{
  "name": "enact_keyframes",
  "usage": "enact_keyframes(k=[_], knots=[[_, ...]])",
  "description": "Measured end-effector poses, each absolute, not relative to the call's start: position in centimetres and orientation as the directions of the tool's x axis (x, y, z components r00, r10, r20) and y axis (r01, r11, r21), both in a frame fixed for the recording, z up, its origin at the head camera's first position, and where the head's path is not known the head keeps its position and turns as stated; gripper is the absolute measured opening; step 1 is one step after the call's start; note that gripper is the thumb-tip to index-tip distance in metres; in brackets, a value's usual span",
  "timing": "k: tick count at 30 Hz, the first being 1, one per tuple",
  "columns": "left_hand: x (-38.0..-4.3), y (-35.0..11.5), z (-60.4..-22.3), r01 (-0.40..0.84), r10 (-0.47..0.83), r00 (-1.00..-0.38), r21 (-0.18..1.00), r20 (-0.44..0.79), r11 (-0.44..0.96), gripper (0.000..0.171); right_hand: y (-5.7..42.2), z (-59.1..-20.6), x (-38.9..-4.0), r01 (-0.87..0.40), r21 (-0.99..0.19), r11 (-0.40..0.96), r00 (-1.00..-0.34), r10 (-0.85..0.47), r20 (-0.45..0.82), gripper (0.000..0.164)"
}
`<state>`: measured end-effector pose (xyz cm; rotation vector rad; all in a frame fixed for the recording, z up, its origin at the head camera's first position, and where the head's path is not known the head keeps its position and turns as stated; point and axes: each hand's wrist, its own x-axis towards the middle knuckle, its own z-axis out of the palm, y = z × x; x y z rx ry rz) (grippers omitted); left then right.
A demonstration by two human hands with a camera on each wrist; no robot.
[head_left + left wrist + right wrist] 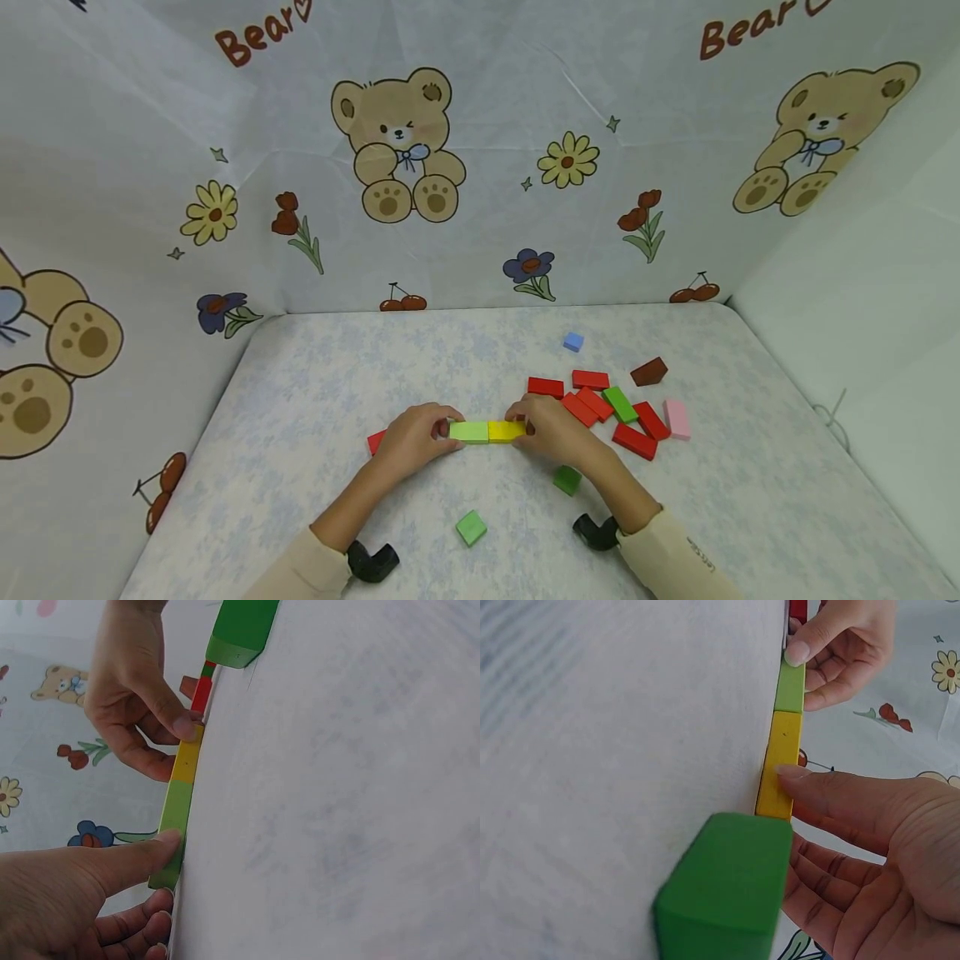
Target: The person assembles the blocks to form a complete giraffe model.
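Observation:
A light green block (pixel 470 432) and a yellow block (pixel 506 431) lie end to end on the table, their short ends meeting. At the left end, my left hand (pixel 415 435) pinches the light green block between thumb and fingers. My right hand (pixel 558 430) pinches the yellow block in the same way, with its thumb (pixel 799 772) on the near face in the right wrist view. Partly hidden behind the left hand is a red block (pixel 375 442). A dark green block (pixel 567 480) sits just in front of the right hand.
Several red blocks (pixel 634 442) lie loosely scattered to the right, with a green block (pixel 619 405) among them. Beyond them are a pink block (pixel 677 418), a brown block (pixel 649 372) and a small blue block (pixel 573 342). Nearer me is a light green square block (pixel 471 528).

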<state>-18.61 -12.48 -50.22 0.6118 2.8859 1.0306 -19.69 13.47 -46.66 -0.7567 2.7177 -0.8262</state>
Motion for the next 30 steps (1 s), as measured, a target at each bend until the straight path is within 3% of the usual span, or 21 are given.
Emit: enact_keyframes(k=[10, 17, 30], knots=[[-18.9, -12.7, -50.4, 0.365, 0.391, -0.915, 0.626, 0.104, 0.689, 0.030, 13.9, -46.4, -19.8, -0.405, -0.570, 0.715, -0.850, -0.523, -0.053, 0.029], [-19.2, -13.2, -50.5, 0.369, 0.422, -0.903, 0.651, 0.082, 0.663, 0.028, 15.6, -45.6, -20.8, -0.334, -0.580, 0.743, -0.888, -0.455, -0.070, 0.027], [-19.9, -13.8, -51.1, 0.390, 0.457, -0.885, 0.671, 0.085, 0.631, 0.020, 21.2, -44.3, -22.6, -0.341, -0.594, 0.729, -0.925, -0.371, 0.076, 0.029]])
